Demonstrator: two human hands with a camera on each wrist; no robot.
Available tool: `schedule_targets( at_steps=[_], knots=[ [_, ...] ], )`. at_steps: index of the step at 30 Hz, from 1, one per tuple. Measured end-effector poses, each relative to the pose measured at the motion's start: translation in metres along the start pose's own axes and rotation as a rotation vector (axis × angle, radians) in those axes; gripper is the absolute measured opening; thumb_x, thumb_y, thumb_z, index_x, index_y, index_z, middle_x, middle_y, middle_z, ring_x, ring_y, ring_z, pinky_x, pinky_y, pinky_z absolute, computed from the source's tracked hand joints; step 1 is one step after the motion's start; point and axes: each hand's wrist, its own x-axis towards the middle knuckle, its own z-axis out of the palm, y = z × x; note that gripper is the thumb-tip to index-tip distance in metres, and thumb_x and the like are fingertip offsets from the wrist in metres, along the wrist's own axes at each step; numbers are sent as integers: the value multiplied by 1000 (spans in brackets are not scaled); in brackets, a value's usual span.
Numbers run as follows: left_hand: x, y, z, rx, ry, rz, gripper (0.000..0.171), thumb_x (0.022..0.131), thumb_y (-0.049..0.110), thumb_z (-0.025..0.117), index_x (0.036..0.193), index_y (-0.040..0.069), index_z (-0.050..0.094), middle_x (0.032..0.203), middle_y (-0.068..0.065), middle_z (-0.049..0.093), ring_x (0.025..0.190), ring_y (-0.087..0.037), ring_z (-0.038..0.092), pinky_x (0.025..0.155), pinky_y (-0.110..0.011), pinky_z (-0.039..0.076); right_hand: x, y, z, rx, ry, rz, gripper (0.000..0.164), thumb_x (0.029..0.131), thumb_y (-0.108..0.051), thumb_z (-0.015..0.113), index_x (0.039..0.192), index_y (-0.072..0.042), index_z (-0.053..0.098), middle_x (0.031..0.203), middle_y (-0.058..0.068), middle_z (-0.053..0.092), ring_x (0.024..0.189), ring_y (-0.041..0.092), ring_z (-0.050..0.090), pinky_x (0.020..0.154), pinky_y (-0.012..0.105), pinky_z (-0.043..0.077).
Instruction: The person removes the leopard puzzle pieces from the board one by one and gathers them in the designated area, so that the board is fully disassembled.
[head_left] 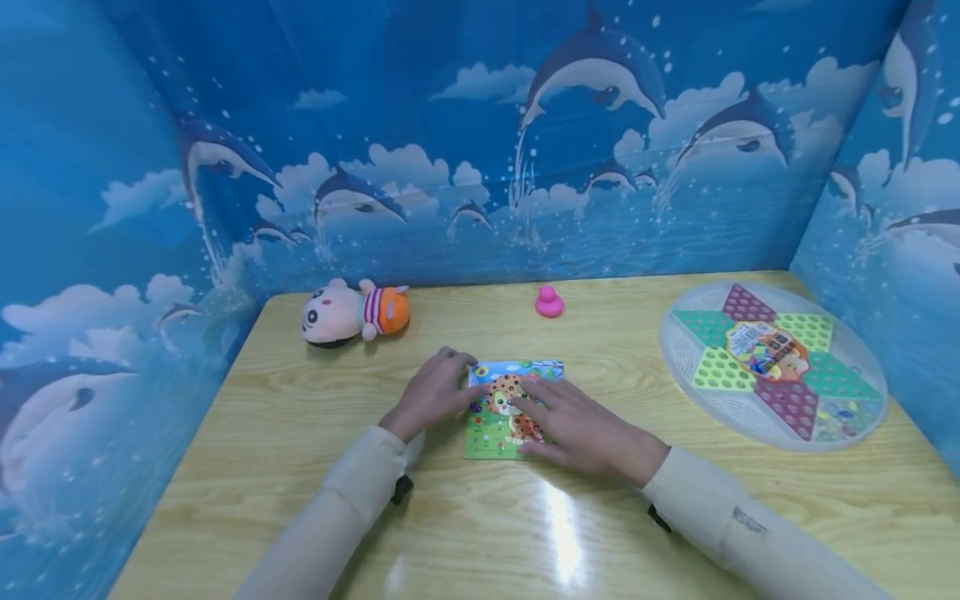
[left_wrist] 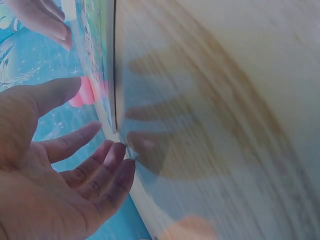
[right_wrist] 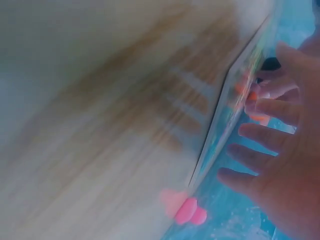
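Observation:
A thin picture board (head_left: 491,437) with a spotted cartoon animal on it lies flat on the wooden table (head_left: 480,533). At its left edge is my left hand (head_left: 437,392), fingers spread and relaxed, thumb over the picture. My right hand (head_left: 573,425) covers the board's right part with its fingers apart. In the right wrist view those fingers hover just off the face of the board (right_wrist: 225,107). The left wrist view has the left fingertips near the table beside a corner of the board (left_wrist: 107,65); whether they touch is hard to tell.
Behind the board stands a small pink rubber duck (head_left: 549,302). A plush doll (head_left: 356,314) in orange and stripes lies at the back left. To the right is a round Chinese checkers board (head_left: 772,367). Dolphin-print cloth (head_left: 465,142) walls the table's back and sides.

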Motion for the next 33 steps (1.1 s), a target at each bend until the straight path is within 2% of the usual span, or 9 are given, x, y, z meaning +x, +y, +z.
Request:
schedule_targets(
  at_steps=[6,11,18,26,33],
  knots=[
    [4,1,2,10,-2,-24,51,91,40,76,129,8,65,122,-11,60,109,-25,57,96,-42,51,8,-4,2,25,-44,-12,66,102,-50,55,152,-8,44,160,23,31,148,45,24,117,64,21],
    [7,1,4,34,-9,-20,48,90,39,77,126,9,67,123,-11,60,109,-25,57,96,-43,50,12,-4,4,50,-71,-9,68,100,-52,57,153,-12,42,161,24,28,149,47,18,117,66,18],
    [9,0,6,56,-14,-24,47,90,38,78,126,10,67,124,-12,59,110,-25,57,97,-43,50,16,-2,5,62,-94,-20,70,99,-51,61,153,-10,43,161,25,28,148,49,19,116,66,20],
    [8,3,5,33,-12,-43,49,88,40,78,124,8,67,125,-13,58,110,-26,57,98,-43,50,17,0,4,67,-99,-11,71,97,-52,62,153,-12,43,162,22,28,149,46,19,118,64,19],
    [10,1,7,-15,-4,-80,52,85,38,81,124,7,66,117,-10,58,103,-24,57,95,-42,50,20,1,3,76,-106,-12,71,97,-53,63,152,-13,45,162,21,28,149,46,20,117,64,21]
  ],
)
